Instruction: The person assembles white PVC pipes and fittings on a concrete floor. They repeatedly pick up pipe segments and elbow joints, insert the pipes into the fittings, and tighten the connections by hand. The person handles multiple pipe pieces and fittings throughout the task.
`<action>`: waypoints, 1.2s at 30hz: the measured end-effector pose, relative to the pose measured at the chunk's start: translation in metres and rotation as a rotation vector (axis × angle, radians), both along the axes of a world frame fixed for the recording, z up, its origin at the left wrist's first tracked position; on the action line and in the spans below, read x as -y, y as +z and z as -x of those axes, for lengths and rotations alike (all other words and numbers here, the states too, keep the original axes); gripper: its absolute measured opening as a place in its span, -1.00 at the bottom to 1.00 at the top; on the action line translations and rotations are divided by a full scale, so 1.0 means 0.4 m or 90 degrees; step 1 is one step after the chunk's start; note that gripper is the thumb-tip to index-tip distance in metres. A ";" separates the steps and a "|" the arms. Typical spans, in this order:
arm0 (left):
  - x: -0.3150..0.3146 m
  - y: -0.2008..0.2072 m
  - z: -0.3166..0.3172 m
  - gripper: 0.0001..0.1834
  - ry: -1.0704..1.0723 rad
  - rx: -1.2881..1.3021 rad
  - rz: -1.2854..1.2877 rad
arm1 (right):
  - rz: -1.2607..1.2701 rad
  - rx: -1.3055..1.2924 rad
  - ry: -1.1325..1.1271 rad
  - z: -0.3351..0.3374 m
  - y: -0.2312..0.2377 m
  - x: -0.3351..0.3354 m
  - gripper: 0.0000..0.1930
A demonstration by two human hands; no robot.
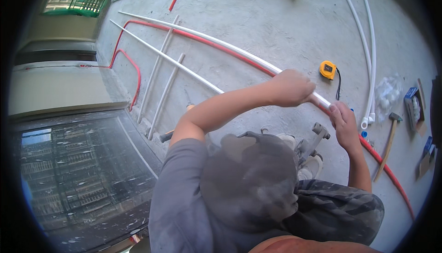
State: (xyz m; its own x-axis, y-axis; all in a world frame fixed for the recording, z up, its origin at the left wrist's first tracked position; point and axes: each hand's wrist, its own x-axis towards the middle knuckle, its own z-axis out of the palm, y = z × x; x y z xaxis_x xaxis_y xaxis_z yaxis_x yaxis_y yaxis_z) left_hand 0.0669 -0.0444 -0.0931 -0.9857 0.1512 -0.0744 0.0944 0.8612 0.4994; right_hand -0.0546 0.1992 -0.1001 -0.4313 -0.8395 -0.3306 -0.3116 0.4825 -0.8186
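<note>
A long white pipe (321,100) slants from the far left of the floor to my two hands. My left hand (292,87) is closed around it, its edge slightly blurred. Nearer the right end, my right hand (343,119) wraps the same pipe, covering its tip. Under and alongside it runs a red pipe (389,167) that continues to the lower right. Below my hands, between my shoes (311,167), stands a grey metal tool (313,142) with a round head; its kind is unclear. A yellow tape measure (328,70) lies just beyond my hands.
Another white pipe (170,58) crosses shorter ones at left. Two long white pipes (368,45) lie at right, near a white elbow fitting (364,124). A hammer (390,142), plastic bag of fittings (388,94) and open box (415,108) lie there. A dark glass panel (83,179) is at left.
</note>
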 end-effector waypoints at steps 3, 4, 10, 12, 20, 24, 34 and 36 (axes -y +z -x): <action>-0.010 -0.003 -0.010 -0.44 -0.039 0.021 0.056 | 0.115 -0.296 0.083 -0.038 0.040 0.024 -0.73; -0.018 0.006 -0.004 -0.45 -0.037 0.033 0.061 | 0.183 -0.452 0.111 -0.053 0.063 0.036 -0.73; -0.027 0.004 -0.009 -0.44 -0.073 0.067 0.090 | -0.110 -0.317 0.161 -0.061 -0.049 0.092 -0.81; -0.010 0.003 -0.023 -0.43 -0.063 0.049 0.105 | -0.103 -0.358 0.165 -0.072 -0.043 0.090 -0.82; 0.071 -0.070 -0.081 -0.39 -0.013 0.038 0.132 | -0.211 -0.366 -0.069 0.082 -0.105 -0.128 -0.63; 0.064 -0.069 -0.062 -0.44 -0.001 0.130 0.135 | -0.219 -0.475 -0.219 0.161 -0.164 -0.202 -0.52; 0.090 -0.189 -0.119 -0.46 -0.004 0.127 0.099 | -0.302 -0.444 -0.324 0.189 -0.264 -0.205 -0.42; 0.100 -0.217 -0.131 -0.46 0.005 0.072 0.082 | -0.252 -0.424 -0.323 0.228 -0.334 -0.255 -0.44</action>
